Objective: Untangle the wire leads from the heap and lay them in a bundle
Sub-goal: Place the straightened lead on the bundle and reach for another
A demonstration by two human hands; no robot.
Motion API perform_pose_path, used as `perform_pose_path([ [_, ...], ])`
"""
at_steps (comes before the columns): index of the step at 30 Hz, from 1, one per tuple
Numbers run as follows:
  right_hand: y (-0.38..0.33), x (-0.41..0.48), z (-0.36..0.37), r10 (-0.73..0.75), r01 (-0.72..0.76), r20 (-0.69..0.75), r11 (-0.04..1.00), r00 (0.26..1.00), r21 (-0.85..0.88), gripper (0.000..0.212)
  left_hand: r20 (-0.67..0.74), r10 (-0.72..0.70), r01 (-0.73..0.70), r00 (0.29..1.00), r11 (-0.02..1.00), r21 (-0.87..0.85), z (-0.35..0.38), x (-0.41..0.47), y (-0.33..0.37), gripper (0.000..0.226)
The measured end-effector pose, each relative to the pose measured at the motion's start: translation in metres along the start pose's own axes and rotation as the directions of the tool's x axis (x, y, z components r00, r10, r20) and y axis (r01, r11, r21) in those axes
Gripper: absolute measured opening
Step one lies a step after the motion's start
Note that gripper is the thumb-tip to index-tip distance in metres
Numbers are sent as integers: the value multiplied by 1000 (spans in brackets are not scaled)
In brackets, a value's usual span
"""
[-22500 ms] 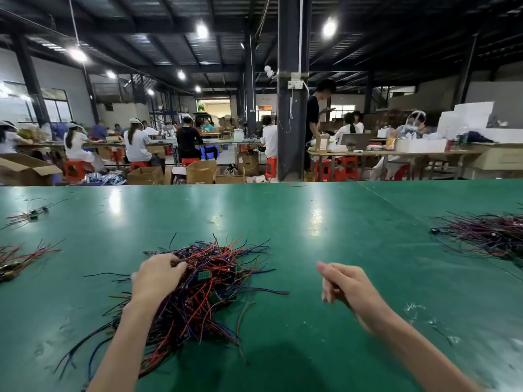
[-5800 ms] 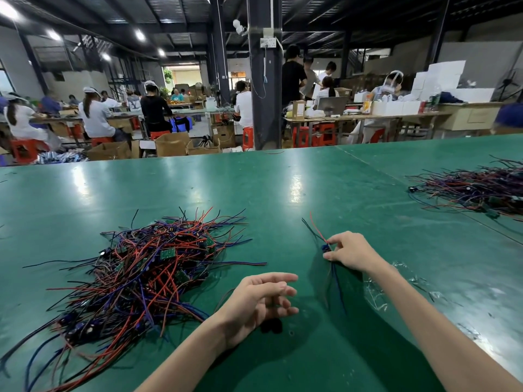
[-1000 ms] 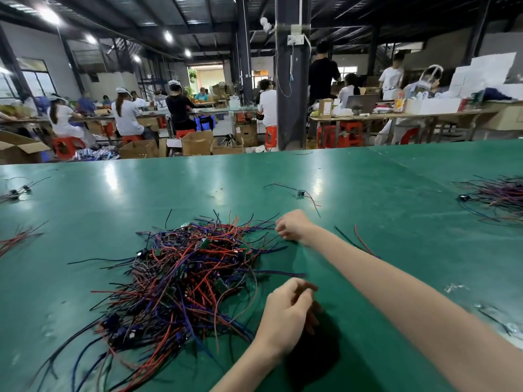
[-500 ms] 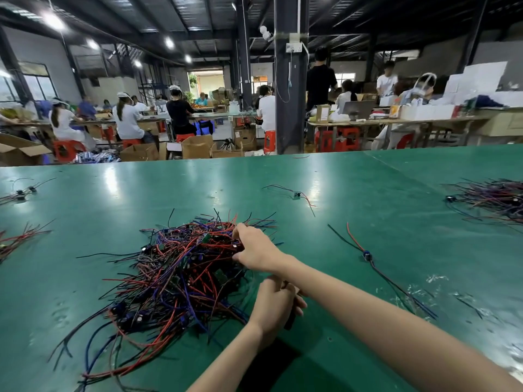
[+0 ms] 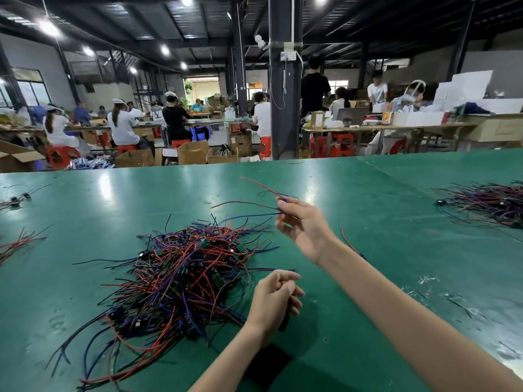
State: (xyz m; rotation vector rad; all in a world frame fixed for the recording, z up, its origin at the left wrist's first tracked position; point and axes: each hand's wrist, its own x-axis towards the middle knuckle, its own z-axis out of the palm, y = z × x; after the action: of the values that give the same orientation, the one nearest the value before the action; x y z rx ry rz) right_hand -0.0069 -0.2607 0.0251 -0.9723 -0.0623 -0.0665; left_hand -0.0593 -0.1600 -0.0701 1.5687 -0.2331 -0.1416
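Note:
A tangled heap of red, blue and black wire leads (image 5: pixel 184 273) with small green boards lies on the green table (image 5: pixel 382 278). My right hand (image 5: pixel 302 224) is raised over the heap's far right edge and pinches one wire lead (image 5: pixel 246 204), whose red and dark strands trail left in the air. My left hand (image 5: pixel 271 301) rests on the table at the heap's right edge, fingers loosely curled, holding nothing I can see. A laid-out lead (image 5: pixel 346 239) lies on the table behind my right forearm, mostly hidden.
Another wire heap (image 5: pixel 486 202) lies at the table's right edge. Smaller wire bunches (image 5: pixel 17 244) and loose leads (image 5: pixel 14 198) sit at the left edge. Bits of clear plastic scrap (image 5: pixel 424 280) lie to the right. People work at benches beyond the table.
My right hand has lifted off the heap and moved up and right, drawing one lead out with it. My left hand has stayed at the heap's right edge.

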Motion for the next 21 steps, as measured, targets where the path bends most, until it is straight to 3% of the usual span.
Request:
perform_pose_path([
  [6, 20, -26, -52, 153, -152, -43, 988, 987, 18, 14, -165, -60, 4, 985, 947, -322, -2, 7, -2, 16],
  [10, 42, -45, -67, 202, -204, -23, 972, 979, -116, 22, -145, -69, -6, 987, 886, -463, -3, 8, 0, 25],
  [21, 45, -61, -65, 117, -106, 5, 921, 993, -374, 31, -168, -38, -36, 985, 909, -415, -6, 7, -1, 11],
])
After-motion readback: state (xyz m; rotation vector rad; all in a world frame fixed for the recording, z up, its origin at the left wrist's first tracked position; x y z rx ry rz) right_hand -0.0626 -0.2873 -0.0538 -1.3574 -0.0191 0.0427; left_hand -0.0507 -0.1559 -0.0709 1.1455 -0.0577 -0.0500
